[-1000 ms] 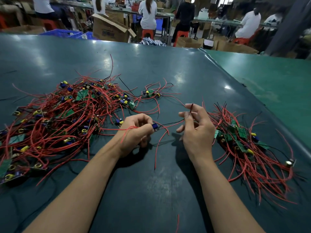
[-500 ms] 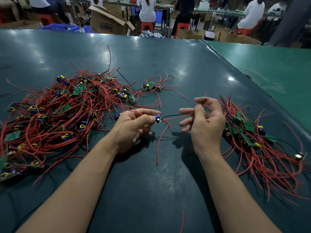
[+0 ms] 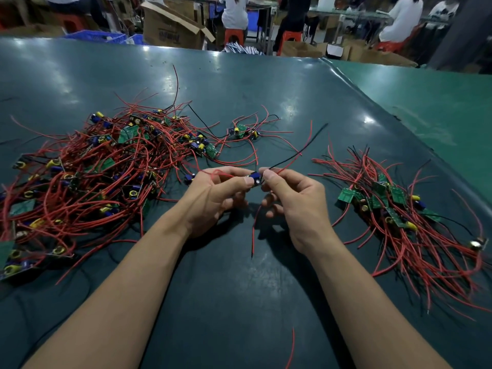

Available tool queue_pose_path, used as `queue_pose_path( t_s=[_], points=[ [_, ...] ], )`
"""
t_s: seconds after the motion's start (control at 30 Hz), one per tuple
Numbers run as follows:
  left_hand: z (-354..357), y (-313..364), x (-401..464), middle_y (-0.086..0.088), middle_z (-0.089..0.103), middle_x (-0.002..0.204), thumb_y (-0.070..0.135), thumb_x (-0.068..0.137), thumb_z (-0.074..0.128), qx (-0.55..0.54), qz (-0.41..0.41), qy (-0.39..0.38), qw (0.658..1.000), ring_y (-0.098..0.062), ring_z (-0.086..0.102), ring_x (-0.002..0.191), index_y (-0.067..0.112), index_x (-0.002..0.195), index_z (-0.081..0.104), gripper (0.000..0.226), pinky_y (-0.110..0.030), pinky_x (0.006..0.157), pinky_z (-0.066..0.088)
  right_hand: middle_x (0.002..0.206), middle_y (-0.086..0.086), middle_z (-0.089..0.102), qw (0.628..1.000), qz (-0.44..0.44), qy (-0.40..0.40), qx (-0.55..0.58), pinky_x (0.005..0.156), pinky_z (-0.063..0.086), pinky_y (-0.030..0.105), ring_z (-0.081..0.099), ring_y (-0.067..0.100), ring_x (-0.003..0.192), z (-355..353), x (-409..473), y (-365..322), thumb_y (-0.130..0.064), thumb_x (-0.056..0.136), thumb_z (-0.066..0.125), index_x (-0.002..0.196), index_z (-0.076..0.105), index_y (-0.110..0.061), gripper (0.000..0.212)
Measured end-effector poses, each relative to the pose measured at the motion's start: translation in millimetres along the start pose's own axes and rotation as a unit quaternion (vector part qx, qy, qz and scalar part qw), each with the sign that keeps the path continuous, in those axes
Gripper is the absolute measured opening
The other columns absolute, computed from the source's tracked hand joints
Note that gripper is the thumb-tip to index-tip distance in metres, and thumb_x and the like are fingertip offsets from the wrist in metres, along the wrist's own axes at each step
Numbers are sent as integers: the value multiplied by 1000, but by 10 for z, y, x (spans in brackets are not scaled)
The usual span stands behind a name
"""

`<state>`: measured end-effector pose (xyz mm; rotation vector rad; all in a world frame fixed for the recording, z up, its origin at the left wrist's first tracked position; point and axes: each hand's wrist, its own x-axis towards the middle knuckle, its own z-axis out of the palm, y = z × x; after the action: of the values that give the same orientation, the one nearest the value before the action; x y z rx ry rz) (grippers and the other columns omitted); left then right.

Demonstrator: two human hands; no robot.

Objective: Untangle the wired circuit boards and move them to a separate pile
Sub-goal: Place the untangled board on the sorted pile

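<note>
Dark green table [image 3: 239, 83], glossy with light glare. A lighter green table [image 3: 439, 107] butts against its right edge. Beyond its far edge: open cardboard box [image 3: 170, 27], blue crates [image 3: 106, 38] left of the box, orange stools [image 3: 234, 35] right of it, seated people in white tops [image 3: 399, 17] at far benches.

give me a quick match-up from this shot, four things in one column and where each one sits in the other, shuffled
Things:
1. big tangled pile
2. sorted pile
3. held circuit board
4. loose red wire

Places:
A. pinched between left hand and right hand
B. on the table, person's right
C. alone on the table near the bottom edge
D. on the table, person's left

Pairs: 1-D, 2-B, 3-A, 4-C
</note>
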<state>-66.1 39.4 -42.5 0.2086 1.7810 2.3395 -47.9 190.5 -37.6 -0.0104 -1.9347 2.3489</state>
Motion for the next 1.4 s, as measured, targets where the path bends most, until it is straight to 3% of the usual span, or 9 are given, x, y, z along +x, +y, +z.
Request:
queue_pose_path(
  t_s=[0.3, 0.47, 0.63, 0.8, 0.9, 0.97, 1.1, 1.23, 1.4],
  points=[
    [42, 20, -14, 2, 52, 58, 8, 65, 61, -20, -21, 11, 1000, -6, 38, 45, 14, 61, 67, 9, -18, 52, 40, 56, -2, 61, 992, -43, 109, 43, 36, 34, 17, 47, 7, 40, -87, 56, -58, -15, 88, 72, 70, 70, -10, 18],
    [44, 45, -30, 2, 49, 59, 7, 66, 58, -23, -14, 13, 1000, -7, 35, 45, 9, 72, 57, 6, -23, 57, 41, 52, -6, 57, 961, -79, 256, 68, 34, 32, 17, 43, 6, 38, -217, 136, -99, -15, 89, 71, 70, 67, -10, 20],
    [39, 37, 10, 3, 54, 66, 0, 86, 58, -31, -8, 41, 999, -8, 36, 49, 11, 92, 63, 14, -24, 57, 47, 52, -9, 56, 950, -115, 292, 8, 35, 35, 18, 48, 7, 39, -272, 173, -38, -16, 89, 71, 70, 68, -17, 19],
    [30, 51, 6, 4, 57, 66, 22, 77, 68, -87, 33, 77, 993, -9, 38, 51, 6, 97, 72, 26, -20, 54, 41, 79, 8, 62, 969, -42, 234, -71, 39, 42, 20, 54, 4, 42, -255, 190, 20, -12, 88, 71, 91, 69, -11, 3],
    [29, 75, -11, 3, 57, 67, 31, 70, 71, -104, 50, 86, 990, -8, 38, 51, 11, 84, 77, 26, -22, 56, 35, 110, 2, 58, 945, -60, 264, -184, 66, 50, 26, 56, 0, 59, -261, 149, 22, -25, 84, 76, 124, 54, -19, 47],
    [20, 97, -15, 5, 57, 62, 39, 61, 73, -110, 54, 96, 988, -7, 44, 54, 15, 73, 78, 27, -23, 60, 35, 116, -2, 50, 923, -119, 274, -244, 78, 48, 24, 54, 3, 72, -262, 102, -38, -30, 84, 75, 131, 50, -22, 54],
    [-11, 122, -12, 0, 66, 67, 45, 47, 82, -187, 42, 57, 980, -9, 63, 57, 14, 70, 71, 40, -20, 57, 52, 80, -3, 66, 977, -95, 143, -128, 57, 43, 18, 55, 6, 60, -162, 47, -115, -24, 93, 66, 91, 74, -15, 12],
    [62, 93, -61, 4, 64, 62, 46, 56, 82, -98, 11, -2, 995, -4, 51, 45, 17, 66, 75, 32, -15, 45, 41, 57, -1, 56, 999, 18, -30, -21, 38, 30, 14, 43, 8, 42, 6, -48, -110, -28, 94, 61, 76, 76, -14, 28],
    [111, 52, -112, 1, 65, 65, 29, 67, 81, -7, -25, -81, 996, -11, 55, 51, 16, 68, 72, 16, -20, 46, 41, 58, 4, 54, 997, 59, -48, 9, 42, 26, 15, 38, 13, 47, 21, -39, -76, -23, 81, 73, 73, 72, -10, 15]
  ],
)
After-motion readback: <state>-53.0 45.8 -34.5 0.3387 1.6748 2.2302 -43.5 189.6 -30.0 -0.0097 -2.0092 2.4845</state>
